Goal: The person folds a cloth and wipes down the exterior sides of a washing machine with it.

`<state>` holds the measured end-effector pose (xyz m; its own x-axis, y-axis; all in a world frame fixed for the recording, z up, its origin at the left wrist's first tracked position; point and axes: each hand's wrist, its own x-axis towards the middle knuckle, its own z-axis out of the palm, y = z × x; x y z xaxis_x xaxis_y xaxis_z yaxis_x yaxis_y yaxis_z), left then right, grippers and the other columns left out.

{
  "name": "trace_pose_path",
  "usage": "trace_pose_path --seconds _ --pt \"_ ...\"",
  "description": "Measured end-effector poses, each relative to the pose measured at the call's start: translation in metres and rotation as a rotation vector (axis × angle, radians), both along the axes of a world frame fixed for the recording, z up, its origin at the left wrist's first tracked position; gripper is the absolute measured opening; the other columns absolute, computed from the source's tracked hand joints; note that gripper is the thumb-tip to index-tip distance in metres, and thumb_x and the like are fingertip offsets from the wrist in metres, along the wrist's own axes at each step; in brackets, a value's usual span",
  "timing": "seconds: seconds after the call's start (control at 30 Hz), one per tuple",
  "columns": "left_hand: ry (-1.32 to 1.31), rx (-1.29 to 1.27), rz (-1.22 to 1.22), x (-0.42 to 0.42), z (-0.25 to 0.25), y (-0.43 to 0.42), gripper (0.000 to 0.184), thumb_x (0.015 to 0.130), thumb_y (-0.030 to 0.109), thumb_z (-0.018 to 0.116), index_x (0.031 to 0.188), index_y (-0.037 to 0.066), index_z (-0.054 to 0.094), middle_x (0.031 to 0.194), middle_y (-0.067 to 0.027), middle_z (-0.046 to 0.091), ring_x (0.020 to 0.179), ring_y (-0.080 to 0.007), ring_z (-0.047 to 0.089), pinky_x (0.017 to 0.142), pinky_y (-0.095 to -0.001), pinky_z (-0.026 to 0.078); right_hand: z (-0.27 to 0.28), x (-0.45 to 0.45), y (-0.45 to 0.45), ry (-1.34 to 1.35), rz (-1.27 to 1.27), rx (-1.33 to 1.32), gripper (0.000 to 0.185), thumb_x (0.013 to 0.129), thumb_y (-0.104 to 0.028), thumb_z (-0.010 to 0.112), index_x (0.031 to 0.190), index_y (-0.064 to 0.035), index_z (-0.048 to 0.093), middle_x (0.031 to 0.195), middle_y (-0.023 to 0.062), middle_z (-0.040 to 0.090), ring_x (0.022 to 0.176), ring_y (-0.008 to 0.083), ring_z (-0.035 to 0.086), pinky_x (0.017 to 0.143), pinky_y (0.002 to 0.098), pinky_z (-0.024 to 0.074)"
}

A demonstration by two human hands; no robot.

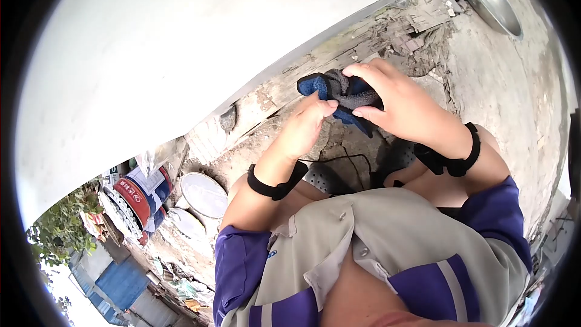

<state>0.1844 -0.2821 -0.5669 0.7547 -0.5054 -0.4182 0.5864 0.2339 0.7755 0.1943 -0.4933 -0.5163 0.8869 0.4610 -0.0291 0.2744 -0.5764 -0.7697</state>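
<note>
A blue and grey fuzzy cloth item with dark edging (354, 98) is bunched between my two hands; its exact kind is unclear. My left hand (307, 122) pinches its near left side, with the thumb pointing toward the grey part. Curved around the right end is my right hand (396, 94), its thumb and forefinger on either side of the cloth. A blue flap hangs down below the grip. Part of the cloth is hidden by my right hand.
A white wall (151, 54) rises ahead and to the left. Cracked concrete (484, 91) and rubble lie around my feet in dark clogs (324, 177). A metal basin (490, 0) stands at the far right. Red-and-blue paint buckets (142, 197) and round white lids (204, 195) are at left.
</note>
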Motion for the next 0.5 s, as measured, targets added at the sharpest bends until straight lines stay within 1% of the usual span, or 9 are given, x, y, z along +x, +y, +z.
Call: trace_pose_path --seconds 0.1,0.17,0.2,0.23,0.3,0.33,0.43,0.47,0.5 --pt "-0.091 0.105 -0.069 -0.003 0.008 0.001 0.042 0.087 0.018 0.049 0.122 -0.005 0.054 0.118 -0.0096 0.059 0.116 -0.0194 0.049 0.105 -0.0338 0.031 0.019 0.009 -0.01 0.235 0.022 0.055 0.052 0.074 -0.002 0.068 0.122 -0.0085 0.052 0.102 0.0143 0.059 0.099 0.0334 0.058 0.085 0.0391 0.0472" --pt "-0.08 0.2 -0.138 -0.001 0.017 0.007 0.042 0.085 0.016 0.048 0.12 -0.006 0.055 0.118 -0.0106 0.06 0.115 -0.0199 0.05 0.104 -0.0341 0.032 0.016 0.013 -0.021 0.096 0.093 0.058 0.047 0.073 0.0 0.067 0.118 -0.007 0.054 0.1 0.014 0.058 0.096 0.0336 0.057 0.082 0.039 0.0469" --pt "-0.097 0.201 -0.117 -0.001 0.018 0.009 0.04 0.085 0.016 0.047 0.118 -0.006 0.055 0.114 -0.0097 0.06 0.111 -0.0187 0.051 0.1 -0.0327 0.033 0.013 0.015 -0.03 0.029 0.128 0.06 0.046 0.072 0.001 0.066 0.116 -0.0062 0.056 0.099 0.0138 0.058 0.095 0.0336 0.057 0.081 0.039 0.0468" --pt "-0.114 0.203 -0.097 -0.002 0.019 0.011 0.039 0.086 0.015 0.046 0.116 -0.006 0.056 0.111 -0.0087 0.061 0.107 -0.0176 0.051 0.097 -0.0313 0.035 0.012 0.017 -0.04 0.006 0.131 -0.02 0.04 0.072 0.003 0.064 0.111 -0.0041 0.057 0.098 0.0142 0.057 0.092 0.0326 0.057 0.079 0.0377 0.0466" --pt "-0.194 0.114 0.057 -0.004 0.017 0.013 0.034 0.087 0.016 0.044 0.11 -0.004 0.058 0.097 -0.0041 0.062 0.09 -0.0123 0.051 0.084 -0.0255 0.039 0.018 0.028 -0.056 0.083 0.139 -0.012 0.036 0.071 0.0 0.066 0.105 -0.0021 0.057 0.103 0.0123 0.059 0.097 0.0299 0.058 0.082 0.035 0.0461" --pt "-0.22 0.084 0.097 -0.002 0.014 0.023 0.03 0.086 0.01 0.045 0.106 -0.006 0.06 0.101 -0.0063 0.065 0.095 -0.0134 0.056 0.088 -0.0266 0.041 0.018 0.033 -0.063 0.105 0.166 0.022 0.034 0.072 -0.002 0.066 0.104 -0.0018 0.056 0.107 0.0112 0.06 0.101 0.0278 0.059 0.085 0.0334 0.046" --pt "-0.189 0.019 0.258 0.004 0.025 0.026 0.026 0.08 -0.001 0.049 0.099 -0.005 0.066 0.095 -0.0054 0.066 0.089 -0.0133 0.058 0.085 -0.0283 0.044 0.002 0.035 -0.064 0.444 -0.017 0.584 0.035 0.079 -0.008 0.064 0.112 -0.0017 0.055 0.117 0.0094 0.059 0.106 0.0216 0.057 0.089 0.031 0.045" --pt "-0.179 0.015 0.289 0.006 0.019 0.032 0.027 0.08 -0.002 0.048 0.099 -0.004 0.066 0.093 -0.0044 0.066 0.086 -0.0122 0.058 0.082 -0.0273 0.044 -0.011 0.032 -0.073 0.655 -0.173 0.754 0.046 0.09 -0.014 0.058 0.132 0.0018 0.047 0.117 0.0073 0.059 0.105 0.0159 0.058 0.091 0.0292 0.0461" --pt "-0.153 0.001 0.275 0.009 0.019 0.033 0.025 0.081 0.0 0.05 0.1 -0.004 0.066 0.093 -0.0038 0.066 0.085 -0.0119 0.058 0.08 -0.027 0.045 -0.006 0.032 -0.065 0.7 -0.275 0.86 0.044 0.092 -0.014 0.057 0.131 0.0033 0.046 0.116 0.0092 0.059 0.105 0.0167 0.059 0.092 0.03 0.0475"
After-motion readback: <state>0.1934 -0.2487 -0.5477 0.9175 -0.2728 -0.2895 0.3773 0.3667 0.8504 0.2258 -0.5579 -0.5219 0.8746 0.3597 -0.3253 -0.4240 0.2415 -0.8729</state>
